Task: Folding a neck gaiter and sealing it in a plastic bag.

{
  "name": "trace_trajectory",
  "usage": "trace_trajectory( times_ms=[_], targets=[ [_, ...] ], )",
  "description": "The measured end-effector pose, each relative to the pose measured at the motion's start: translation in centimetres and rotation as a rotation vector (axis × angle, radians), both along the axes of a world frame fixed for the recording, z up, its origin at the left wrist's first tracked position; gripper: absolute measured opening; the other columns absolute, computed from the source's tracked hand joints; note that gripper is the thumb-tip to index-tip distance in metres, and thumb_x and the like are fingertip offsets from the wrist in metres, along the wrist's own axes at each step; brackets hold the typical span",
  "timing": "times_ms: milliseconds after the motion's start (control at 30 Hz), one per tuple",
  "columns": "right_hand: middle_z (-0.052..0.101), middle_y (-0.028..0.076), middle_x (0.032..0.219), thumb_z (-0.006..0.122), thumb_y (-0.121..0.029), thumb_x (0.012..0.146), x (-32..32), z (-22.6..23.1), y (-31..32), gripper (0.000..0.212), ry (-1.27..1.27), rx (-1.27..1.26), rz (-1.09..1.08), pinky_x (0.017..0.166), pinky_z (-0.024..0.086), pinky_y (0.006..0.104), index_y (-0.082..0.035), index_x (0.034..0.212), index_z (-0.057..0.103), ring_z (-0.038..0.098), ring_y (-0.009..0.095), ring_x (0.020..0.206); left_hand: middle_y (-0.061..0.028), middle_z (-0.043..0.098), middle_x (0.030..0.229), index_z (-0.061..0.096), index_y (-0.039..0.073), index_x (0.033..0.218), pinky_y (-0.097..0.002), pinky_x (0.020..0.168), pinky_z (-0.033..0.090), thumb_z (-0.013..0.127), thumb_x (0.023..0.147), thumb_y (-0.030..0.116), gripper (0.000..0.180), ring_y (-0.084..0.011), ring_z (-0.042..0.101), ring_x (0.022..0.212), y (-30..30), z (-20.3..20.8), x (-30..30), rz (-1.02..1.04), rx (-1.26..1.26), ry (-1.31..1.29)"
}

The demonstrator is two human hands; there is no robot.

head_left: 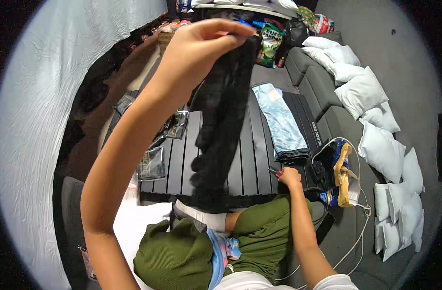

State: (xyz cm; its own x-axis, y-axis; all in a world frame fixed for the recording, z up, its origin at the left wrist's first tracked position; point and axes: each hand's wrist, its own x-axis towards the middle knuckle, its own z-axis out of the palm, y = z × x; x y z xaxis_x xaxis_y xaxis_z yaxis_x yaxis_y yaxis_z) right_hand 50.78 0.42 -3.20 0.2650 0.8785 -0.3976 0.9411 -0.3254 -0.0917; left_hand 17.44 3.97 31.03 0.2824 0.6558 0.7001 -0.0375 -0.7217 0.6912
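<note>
Fabric (230, 96): black, long and wavy-edged, suspended over the middle of the slatted table (250, 145); whether its lower end is touching the near edge cannot be told.
Left hand (201, 43): raised high, with thumb and fingers pinched together on the fabric's upper end.
Right hand (290, 177): closed around a small red-handled tool (279, 174), near the table's near right corner.
Blue cloth (280, 118): laid folded on the table's right side.
Clear packets (152, 164): placed along the left side.
White pillows (363, 92): heaped along the sofa (322, 92), right.
</note>
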Motion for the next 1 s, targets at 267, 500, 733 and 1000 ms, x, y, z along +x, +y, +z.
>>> trace_trajectory(
  times_ms=[267,500,733,1000],
  targets=[
    [0.042,0.019,0.124,0.063,-0.026,0.069,-2.8,0.0,-1.2,0.051,0.109,0.216,0.009,0.091,0.035,0.0441,-0.004,0.113,0.05,0.038,0.035,0.112,-0.007,0.06,0.107,0.058,0.003,0.108,-0.0254,0.091,0.04,0.054,0.085,0.014,0.026,-0.0139,0.055,0.101,-1.1,2.2,-5.5,0.119,-0.004,-0.039],
    [0.048,0.008,0.124,0.03,-0.059,0.085,-5.4,2.4,0.8,0.059,1.801,-0.056,-0.563,0.088,0.037,0.0525,-0.019,0.126,0.043,0.05,0.031,0.107,-0.0015,0.057,0.094,0.053,0.004,0.114,-0.0209,0.073,0.04,0.061,0.079,0.016,0.038,-0.0084,0.052,0.083,-2.0,-23.7,-15.7,0.323,-0.809,-0.214],
    [0.049,0.011,0.122,0.03,-0.056,0.088,-5.1,-0.9,3.1,0.067,1.253,0.251,-0.451,0.091,0.036,0.0367,-0.002,0.126,0.041,0.046,0.021,0.111,0.0062,0.047,0.068,0.051,0.005,0.115,-0.0156,0.048,0.031,0.064,0.078,0.015,0.04,-0.002,0.039,0.056,-4.9,-36.2,-14.0,0.417,-1.233,-0.089],
    [0.056,0.007,0.108,0.034,-0.062,0.085,-5.3,0.1,4.3,0.078,0.928,0.312,-0.453,0.087,0.034,0.0277,0.01,0.111,0.052,0.049,0.018,0.1,0.0074,0.041,0.066,0.055,0.006,0.112,-0.0183,0.052,0.029,0.061,0.08,0.012,0.033,-0.003,0.034,0.06,-4.4,-35.9,-13.7,0.478,-0.982,0.238]
  ],
)
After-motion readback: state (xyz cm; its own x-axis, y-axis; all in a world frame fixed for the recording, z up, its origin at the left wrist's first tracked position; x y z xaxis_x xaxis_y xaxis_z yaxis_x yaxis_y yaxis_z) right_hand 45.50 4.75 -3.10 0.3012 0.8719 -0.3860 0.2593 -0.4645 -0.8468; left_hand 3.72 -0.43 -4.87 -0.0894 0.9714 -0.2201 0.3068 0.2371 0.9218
